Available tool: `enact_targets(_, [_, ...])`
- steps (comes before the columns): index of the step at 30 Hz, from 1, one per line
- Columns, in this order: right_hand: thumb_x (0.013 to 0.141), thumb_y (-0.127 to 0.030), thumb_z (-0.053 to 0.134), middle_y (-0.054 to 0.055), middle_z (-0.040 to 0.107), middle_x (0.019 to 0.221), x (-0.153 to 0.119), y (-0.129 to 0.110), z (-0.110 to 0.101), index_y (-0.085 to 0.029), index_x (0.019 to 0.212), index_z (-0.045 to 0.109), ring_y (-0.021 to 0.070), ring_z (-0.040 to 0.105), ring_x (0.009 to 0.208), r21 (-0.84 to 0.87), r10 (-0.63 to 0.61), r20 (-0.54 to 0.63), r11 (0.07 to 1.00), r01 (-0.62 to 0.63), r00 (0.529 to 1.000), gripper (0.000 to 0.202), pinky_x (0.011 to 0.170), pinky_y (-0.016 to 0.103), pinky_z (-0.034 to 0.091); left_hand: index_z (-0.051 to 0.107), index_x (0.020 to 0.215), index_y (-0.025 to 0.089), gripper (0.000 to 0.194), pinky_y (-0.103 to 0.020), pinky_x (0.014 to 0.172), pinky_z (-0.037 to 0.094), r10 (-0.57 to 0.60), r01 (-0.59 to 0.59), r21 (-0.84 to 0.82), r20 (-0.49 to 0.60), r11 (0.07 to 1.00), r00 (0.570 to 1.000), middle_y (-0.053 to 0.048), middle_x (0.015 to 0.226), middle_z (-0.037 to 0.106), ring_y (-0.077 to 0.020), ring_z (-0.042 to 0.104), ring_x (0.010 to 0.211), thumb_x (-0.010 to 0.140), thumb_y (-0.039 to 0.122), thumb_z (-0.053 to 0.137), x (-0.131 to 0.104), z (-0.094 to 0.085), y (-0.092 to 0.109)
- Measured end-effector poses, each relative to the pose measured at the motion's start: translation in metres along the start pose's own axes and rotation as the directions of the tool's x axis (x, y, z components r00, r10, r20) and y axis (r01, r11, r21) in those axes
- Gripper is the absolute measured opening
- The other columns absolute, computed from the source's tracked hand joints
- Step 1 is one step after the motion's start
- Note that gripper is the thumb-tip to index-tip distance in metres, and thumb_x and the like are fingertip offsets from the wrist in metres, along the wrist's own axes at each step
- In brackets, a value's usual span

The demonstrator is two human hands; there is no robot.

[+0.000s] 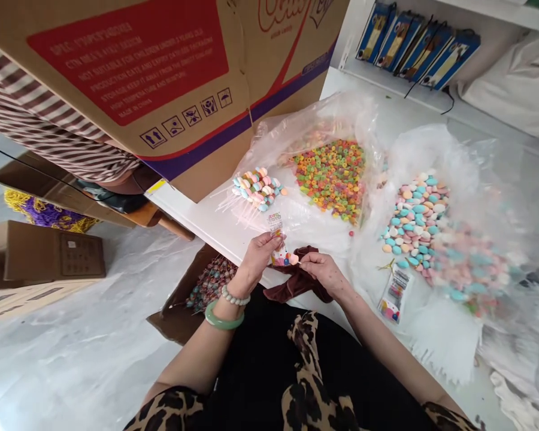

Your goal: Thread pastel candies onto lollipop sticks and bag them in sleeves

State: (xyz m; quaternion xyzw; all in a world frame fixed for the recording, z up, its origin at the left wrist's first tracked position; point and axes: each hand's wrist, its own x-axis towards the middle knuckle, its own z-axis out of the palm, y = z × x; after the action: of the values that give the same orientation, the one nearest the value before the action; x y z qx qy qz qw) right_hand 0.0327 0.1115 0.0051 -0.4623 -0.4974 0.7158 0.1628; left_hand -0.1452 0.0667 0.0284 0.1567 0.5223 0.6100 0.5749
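Observation:
My left hand [263, 251] is closed on a small printed packet [278, 254] with coloured dots, held near the table's front edge. My right hand [321, 269] pinches a thin stick, with a pink candy [293, 259] at its end, right at the packet's lower part. Under my hands lies a dark brown cloth [291, 287]. Just beyond them, sticks with pastel candies [259, 187] rest in a pile. Green, yellow and orange ring candies [332, 173] fill an open clear bag behind. To the right sit loose pastel candies [415, 209] on plastic.
A large cardboard box [233, 137] stands at the back left, beside a person in a striped top [49, 114]. Packets [394, 293] and white sticks [444, 338] lie at right. An open box of wrapped candies [211, 281] is below the table edge.

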Motion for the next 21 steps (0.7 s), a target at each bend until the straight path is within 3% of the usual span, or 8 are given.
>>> enact_targets(3, [0.065, -0.037, 0.07, -0.006, 0.045, 0.05, -0.001, 0.003, -0.001, -0.017, 0.067, 0.063, 0.0081, 0.034, 0.047, -0.026, -0.008, 0.034, 1.0, 0.009, 0.999, 0.021, 0.048, 0.024, 0.02, 0.073, 0.076, 0.011, 0.024, -0.025, 0.066, 0.047, -0.017, 0.013, -0.119, -0.038, 0.993, 0.999, -0.005, 0.075, 0.069, -0.0126, 0.059, 0.068, 0.064, 0.029, 0.082, 0.004, -0.004, 0.0])
enact_targets(7, [0.071, -0.038, 0.068, -0.006, 0.045, 0.049, -0.006, 0.003, -0.009, -0.018, 0.069, 0.063, 0.0091, 0.036, 0.049, 0.037, -0.115, -0.09, 0.992, 0.119, 0.989, 0.021, 0.051, 0.024, 0.026, 0.068, 0.078, 0.016, 0.011, -0.03, 0.072, 0.053, -0.06, -0.038, -0.424, -0.214, 0.905, 0.975, -0.004, 0.079, 0.07, -0.0153, 0.064, 0.074, 0.072, 0.021, 0.075, 0.017, -0.018, 0.008])
enact_targets(10, [0.072, -0.037, 0.07, -0.005, 0.047, 0.053, -0.011, 0.004, -0.012, -0.019, 0.072, 0.065, 0.0092, 0.037, 0.05, 0.05, -0.18, -0.147, 0.981, 0.189, 0.973, 0.019, 0.05, 0.025, 0.028, 0.065, 0.077, 0.017, 0.006, -0.03, 0.069, 0.054, -0.124, -0.048, -0.522, -0.289, 0.851, 0.949, -0.001, 0.072, 0.066, -0.0141, 0.063, 0.067, 0.077, 0.016, 0.07, 0.024, -0.025, 0.013])
enact_targets(13, [0.075, -0.035, 0.069, -0.005, 0.048, 0.054, -0.018, 0.003, -0.008, -0.019, 0.075, 0.067, 0.0095, 0.039, 0.05, 0.044, -0.227, -0.123, 0.971, 0.233, 0.966, 0.016, 0.051, 0.025, 0.03, 0.063, 0.076, 0.017, 0.007, -0.024, 0.057, 0.05, -0.241, -0.008, -0.581, -0.349, 0.814, 0.906, 0.0, 0.067, 0.063, -0.0112, 0.059, 0.058, 0.079, 0.017, 0.069, 0.027, -0.026, 0.012])
enact_targets(17, [0.08, -0.034, 0.066, -0.004, 0.048, 0.058, -0.024, 0.002, 0.0, -0.02, 0.081, 0.069, 0.0101, 0.04, 0.053, -0.03, -0.299, -0.098, 0.954, 0.297, 0.949, 0.014, 0.051, 0.025, 0.032, 0.063, 0.076, 0.016, 0.011, -0.019, 0.04, 0.032, -0.336, 0.074, -0.607, -0.33, 0.791, 0.882, 0.002, 0.062, 0.059, -0.0054, 0.043, 0.042, 0.082, 0.024, 0.068, 0.027, -0.026, 0.011])
enact_targets(21, [0.084, -0.031, 0.062, -0.004, 0.049, 0.06, -0.026, -0.001, 0.005, -0.021, 0.082, 0.069, 0.0112, 0.042, 0.055, -0.2, -0.407, -0.142, 0.904, 0.377, 0.902, 0.012, 0.053, 0.026, 0.034, 0.063, 0.076, 0.017, 0.015, -0.018, 0.041, 0.033, -0.347, 0.107, -0.641, -0.262, 0.76, 0.901, 0.003, 0.06, 0.058, -0.0053, 0.043, 0.042, 0.083, 0.029, 0.068, 0.026, -0.024, 0.014])
